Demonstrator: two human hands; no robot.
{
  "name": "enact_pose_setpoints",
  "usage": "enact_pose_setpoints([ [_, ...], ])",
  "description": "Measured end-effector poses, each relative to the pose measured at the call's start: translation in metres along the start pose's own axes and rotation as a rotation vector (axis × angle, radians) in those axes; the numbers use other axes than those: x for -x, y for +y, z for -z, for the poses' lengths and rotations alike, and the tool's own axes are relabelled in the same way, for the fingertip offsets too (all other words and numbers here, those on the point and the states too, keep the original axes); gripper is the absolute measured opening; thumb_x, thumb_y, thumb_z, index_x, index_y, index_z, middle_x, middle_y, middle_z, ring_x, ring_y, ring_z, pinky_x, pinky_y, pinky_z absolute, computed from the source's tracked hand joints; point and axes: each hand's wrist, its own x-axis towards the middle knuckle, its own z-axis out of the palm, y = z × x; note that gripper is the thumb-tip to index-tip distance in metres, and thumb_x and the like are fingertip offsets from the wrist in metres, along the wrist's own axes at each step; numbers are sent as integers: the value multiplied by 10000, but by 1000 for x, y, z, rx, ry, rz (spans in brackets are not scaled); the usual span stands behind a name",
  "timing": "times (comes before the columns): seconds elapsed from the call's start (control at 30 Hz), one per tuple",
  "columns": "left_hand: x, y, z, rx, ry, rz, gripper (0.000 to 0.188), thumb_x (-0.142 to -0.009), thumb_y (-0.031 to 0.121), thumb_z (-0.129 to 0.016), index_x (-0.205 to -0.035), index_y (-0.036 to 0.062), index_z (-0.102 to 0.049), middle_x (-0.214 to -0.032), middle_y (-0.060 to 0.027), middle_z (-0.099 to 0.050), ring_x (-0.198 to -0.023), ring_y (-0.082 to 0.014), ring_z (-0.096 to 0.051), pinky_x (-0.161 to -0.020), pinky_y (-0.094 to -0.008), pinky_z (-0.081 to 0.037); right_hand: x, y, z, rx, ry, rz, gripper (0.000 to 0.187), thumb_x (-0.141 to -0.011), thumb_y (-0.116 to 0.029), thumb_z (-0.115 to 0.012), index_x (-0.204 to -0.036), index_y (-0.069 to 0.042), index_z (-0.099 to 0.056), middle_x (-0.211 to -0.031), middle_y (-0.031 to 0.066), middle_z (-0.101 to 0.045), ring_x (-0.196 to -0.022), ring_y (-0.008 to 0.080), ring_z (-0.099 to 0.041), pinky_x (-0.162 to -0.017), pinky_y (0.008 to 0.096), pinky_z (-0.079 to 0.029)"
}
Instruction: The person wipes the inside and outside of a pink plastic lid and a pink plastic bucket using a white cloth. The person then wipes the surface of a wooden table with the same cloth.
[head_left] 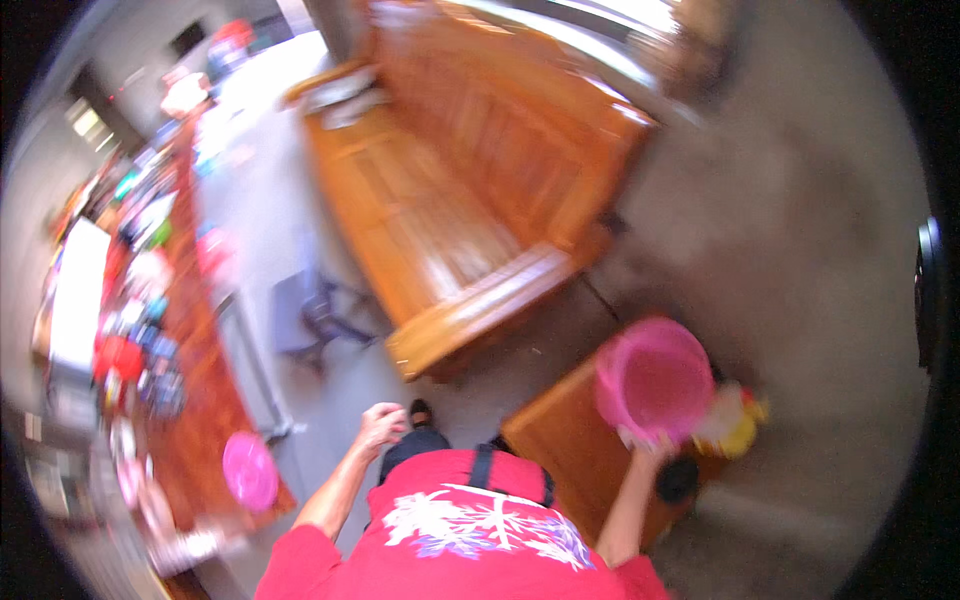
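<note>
On my right, a pink plastic bucket point(655, 372) is over a low wooden cabinet point(560, 425), its open mouth facing up toward me. My right hand point(648, 446) is closed on its near rim. I cannot tell whether the bucket rests on the cabinet or is lifted off it. Close by are a round black object point(677, 480) and a blurred yellow and white thing point(735, 424). My left hand point(382, 424) hangs in front of me above the floor, its fingers curled in with nothing seen in them.
A long varnished wooden bench point(430, 200) stands ahead. Along the left runs a reddish wooden table point(205, 400) crowded with blurred small items, with a pink round basin point(250, 470) at its near end. A dark folding stool point(310, 310) is between table and bench.
</note>
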Motion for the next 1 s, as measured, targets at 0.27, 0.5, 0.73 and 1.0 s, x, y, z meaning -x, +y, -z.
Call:
enact_pose_setpoints([
  [0.27, 4, -38, 35, 53, 187, 47, 298, -833, 263, -650, -1068, 88, -598, -912, -42, -645, -698, -107, -599, -505, -245, -490, 24, 8, -29, 526, -34, 147, 228, -621, -139, -649, -823, -36, -626, -880, 77, -610, -792, 243, -540, -736, 398, -482],
  [0.5, 1, -97, 79, 138, 353, 99, 267, -811, 258, -667, -1015, 95, -613, -890, -33, -645, -673, -111, -600, -472, -264, -486, 84, -22, -77, 476, -195, 135, 197, -640, -161, -629, -788, -31, -626, -839, 82, -609, -757, 244, -546, -705, 403, -483],
  [0.73, 5, -151, 152, 263, 600, 183, 270, -758, 229, -694, -979, 93, -622, -833, -53, -637, -664, -147, -615, -452, -315, -495, 146, -35, -82, 457, -295, 79, 184, -659, -184, -610, -752, -26, -627, -797, 87, -607, -723, 246, -553, -674, 407, -484],
  [1.0, -10, -304, 271, 240, 990, 287, 351, -684, 244, -701, -947, 21, -635, -832, -162, -659, -754, -279, -650, -561, -374, -528, 225, -50, -53, 483, -319, -82, 196, -681, -210, -587, -711, -20, -628, -750, 93, -606, -683, 248, -561, -640, 412, -485],
])
